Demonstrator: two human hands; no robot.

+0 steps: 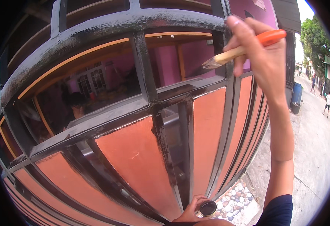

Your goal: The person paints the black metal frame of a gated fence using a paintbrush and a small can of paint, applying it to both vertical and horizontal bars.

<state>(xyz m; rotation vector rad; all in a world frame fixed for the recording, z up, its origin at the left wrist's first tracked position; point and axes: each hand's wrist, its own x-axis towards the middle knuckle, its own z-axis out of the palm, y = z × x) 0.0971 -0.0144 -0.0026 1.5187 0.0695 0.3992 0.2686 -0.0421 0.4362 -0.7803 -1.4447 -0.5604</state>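
Observation:
My right hand [261, 56] is raised at the upper right, fingers wrapped round a paintbrush [229, 55] with a wooden handle and an orange end; its dark bristles point left, in front of the window opening. My thumb is near the upright bar at the top. My left hand [190, 209], low in the middle, holds a small open can [208, 207] with dark contents. Before me is a metal grille [143, 67] with glossy dark paint on its curved rail [97, 26] and bars, and salmon-coloured panels [134, 150] below, with dark smears along some edges.
Through the grille, a person [78, 103] is in a pink room. At right runs a concrete street [313, 135] with two walking people [327, 103], a blue barrel [297, 92], a dark bucket [295, 108] and trees [313, 34]. A pebbled strip [234, 199] lies at the grille's foot.

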